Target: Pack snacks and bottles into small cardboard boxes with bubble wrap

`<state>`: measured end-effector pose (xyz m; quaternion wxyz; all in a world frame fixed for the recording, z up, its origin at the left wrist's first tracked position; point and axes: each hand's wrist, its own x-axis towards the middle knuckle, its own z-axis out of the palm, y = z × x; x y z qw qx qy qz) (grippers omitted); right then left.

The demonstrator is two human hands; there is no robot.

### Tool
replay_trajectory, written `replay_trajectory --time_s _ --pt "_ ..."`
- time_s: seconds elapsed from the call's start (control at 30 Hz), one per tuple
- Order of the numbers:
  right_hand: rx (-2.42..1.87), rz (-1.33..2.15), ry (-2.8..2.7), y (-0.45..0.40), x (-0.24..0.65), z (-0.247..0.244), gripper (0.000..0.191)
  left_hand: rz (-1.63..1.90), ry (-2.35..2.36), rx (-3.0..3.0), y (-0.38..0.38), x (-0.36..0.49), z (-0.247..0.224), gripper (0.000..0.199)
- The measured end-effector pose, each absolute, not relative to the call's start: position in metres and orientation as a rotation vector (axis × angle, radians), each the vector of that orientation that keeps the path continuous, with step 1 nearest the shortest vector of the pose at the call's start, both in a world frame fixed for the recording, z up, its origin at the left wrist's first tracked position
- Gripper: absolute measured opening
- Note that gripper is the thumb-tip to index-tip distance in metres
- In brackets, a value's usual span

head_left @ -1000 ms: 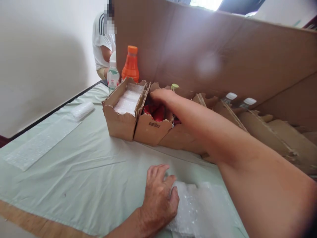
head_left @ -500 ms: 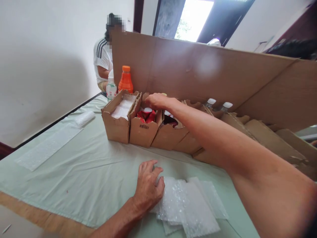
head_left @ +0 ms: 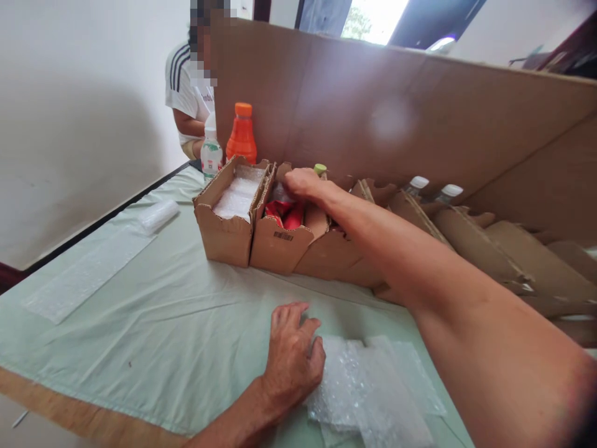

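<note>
My right hand (head_left: 302, 184) is down in a cardboard bin (head_left: 280, 249), its fingers curled. A clear, shiny item (head_left: 280, 193) shows beside the fingers, and red packaging (head_left: 285, 214) lies in front of them. The fingertips are hidden, so what they hold cannot be made out. My left hand (head_left: 295, 348) rests on the green cloth, fingers bent and apart, holding nothing. Just right of it lies a loose stack of bubble wrap pouches (head_left: 368, 386); the thumb side is close to its edge.
Left of that bin, another bin (head_left: 224, 239) holds bubble-wrapped pieces. More bins (head_left: 485, 249) run right, before a tall cardboard wall (head_left: 373, 106). An orange bottle (head_left: 242, 137) and a clear bottle (head_left: 211, 152) stand behind. Bubble wrap (head_left: 102, 261) lies left. A person (head_left: 184, 93) sits beyond.
The view has tilted down and shifted slightly. My right hand has sunk a little within the bin, and the white round cap seen beside it is now out of sight. My left hand keeps its pose.
</note>
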<state>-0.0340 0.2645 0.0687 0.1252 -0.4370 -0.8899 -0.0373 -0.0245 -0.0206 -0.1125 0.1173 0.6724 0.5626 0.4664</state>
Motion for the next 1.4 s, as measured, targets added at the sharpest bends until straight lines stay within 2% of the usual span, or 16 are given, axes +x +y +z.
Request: replay_trajectory --time_s 0.13,0.27,0.33,0.47,0.57,0.7,0.83,0.97,1.17,1.27,1.4 --pt "-1.402 -0.238 -2.513 0.229 -0.003 0.110 0.021 1.397 1.699 2.009 -0.017 -0.032 -0.110 0.028" --pt "-1.327 -0.294 -2.257 0.152 0.073 0.135 0.038 1.304 1.683 1.989 -0.020 -0.047 -0.111 0.026" --pt "-1.273 -0.295 -2.162 0.107 0.121 0.129 0.037 1.253 1.678 1.947 -0.020 -0.051 -0.114 0.025" --pt "-1.449 -0.210 -1.974 0.016 0.211 0.076 0.015 1.191 1.651 1.945 -0.020 -0.052 -0.116 0.023" --pt "-1.596 -0.262 -1.843 -0.038 0.253 0.008 0.018 1.205 1.651 1.994 -0.023 -0.052 -0.114 0.024" --pt "-1.560 -0.181 -1.995 -0.076 0.266 -0.077 0.018 1.147 1.720 1.926 -0.024 -0.051 -0.116 0.025" --pt "-1.513 -0.073 -2.129 -0.088 0.265 -0.106 0.020 1.122 1.749 1.881 -0.022 -0.053 -0.118 0.026" --pt "-1.509 0.018 -2.120 -0.092 0.281 -0.080 0.020 1.155 1.749 1.834 -0.019 -0.055 -0.115 0.025" --pt "-1.454 0.053 -1.976 -0.065 0.267 -0.004 0.020 1.297 1.716 1.830 -0.022 -0.048 -0.110 0.021" --pt "-1.244 0.017 -2.047 -0.025 0.219 0.039 0.021 1.383 1.701 1.885 -0.022 -0.039 -0.106 0.024" --pt "-0.881 0.017 -2.307 0.040 0.111 0.100 0.015 1.431 1.693 1.984 -0.024 -0.034 -0.100 0.026"
